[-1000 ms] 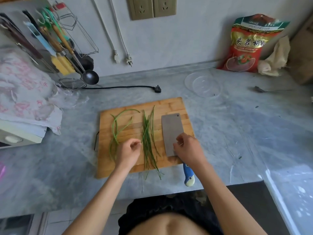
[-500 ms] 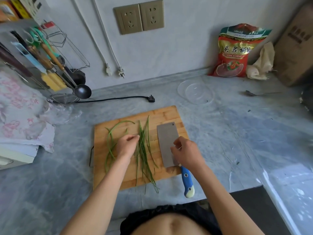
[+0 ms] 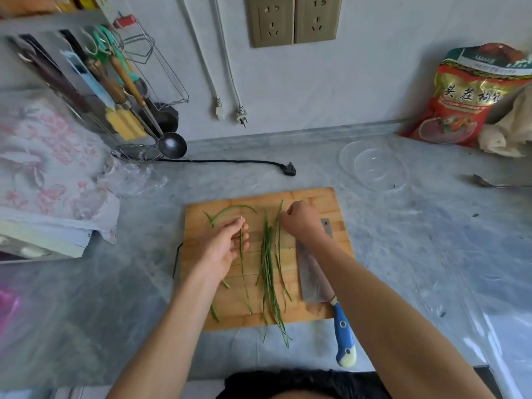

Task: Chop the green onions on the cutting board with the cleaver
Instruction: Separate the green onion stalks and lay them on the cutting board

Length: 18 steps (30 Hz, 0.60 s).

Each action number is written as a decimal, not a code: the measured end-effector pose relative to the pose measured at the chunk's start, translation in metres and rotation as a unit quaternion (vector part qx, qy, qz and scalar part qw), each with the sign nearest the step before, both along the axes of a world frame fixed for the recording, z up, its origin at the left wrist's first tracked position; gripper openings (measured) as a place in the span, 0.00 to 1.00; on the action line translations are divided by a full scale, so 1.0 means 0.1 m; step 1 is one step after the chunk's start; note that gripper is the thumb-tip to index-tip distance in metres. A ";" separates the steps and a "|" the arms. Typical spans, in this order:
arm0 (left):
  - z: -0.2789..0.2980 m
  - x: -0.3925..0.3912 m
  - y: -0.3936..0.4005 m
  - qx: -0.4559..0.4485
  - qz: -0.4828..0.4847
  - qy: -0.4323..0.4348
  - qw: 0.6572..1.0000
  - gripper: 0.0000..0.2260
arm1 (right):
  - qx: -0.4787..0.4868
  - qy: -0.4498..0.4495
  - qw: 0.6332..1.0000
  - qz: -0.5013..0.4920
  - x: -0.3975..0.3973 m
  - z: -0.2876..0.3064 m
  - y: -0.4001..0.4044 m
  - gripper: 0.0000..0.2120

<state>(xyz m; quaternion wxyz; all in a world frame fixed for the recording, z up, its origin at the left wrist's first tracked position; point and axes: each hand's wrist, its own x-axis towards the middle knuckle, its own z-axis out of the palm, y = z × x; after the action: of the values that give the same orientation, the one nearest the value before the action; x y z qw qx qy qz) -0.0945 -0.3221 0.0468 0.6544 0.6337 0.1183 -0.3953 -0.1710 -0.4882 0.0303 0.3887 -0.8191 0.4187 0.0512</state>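
Still unchopped, the green onions [image 3: 269, 263] lie whole on the cutting board [image 3: 313, 200]; my left hand [image 3: 221, 249] pinches one stalk, my right hand [image 3: 302, 221] pinches another's far tip, and the cleaver [image 3: 313, 279] rests untouched.

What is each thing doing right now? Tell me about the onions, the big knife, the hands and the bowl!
Onions: whole, uncut, on the board.
Cleaver: lying flat, unheld.
Left hand: pinching one stalk.
Right hand: fingers curled at onion tips.
Bowl: upright, empty.
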 end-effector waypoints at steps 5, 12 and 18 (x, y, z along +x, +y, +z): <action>0.01 0.05 -0.07 0.042 -0.026 -0.030 0.998 0.06 | -0.066 0.061 0.996 0.005 0.30 -0.06 -0.07 0.07; 0.04 0.17 -0.01 0.051 -0.058 -0.076 0.994 0.05 | 0.082 -0.032 0.995 -0.049 0.24 -0.10 -0.16 0.09; 0.19 0.04 -0.04 0.018 -0.091 -0.135 0.986 0.07 | 0.245 -0.253 0.936 -0.025 -0.29 0.19 0.10 0.01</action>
<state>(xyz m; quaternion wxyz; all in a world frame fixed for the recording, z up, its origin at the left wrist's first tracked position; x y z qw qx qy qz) -0.0906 -0.3266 0.0655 0.6141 0.7011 -0.0224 -0.3618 -0.2002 -0.4780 0.0493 0.6713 -0.6737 0.3018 -0.0664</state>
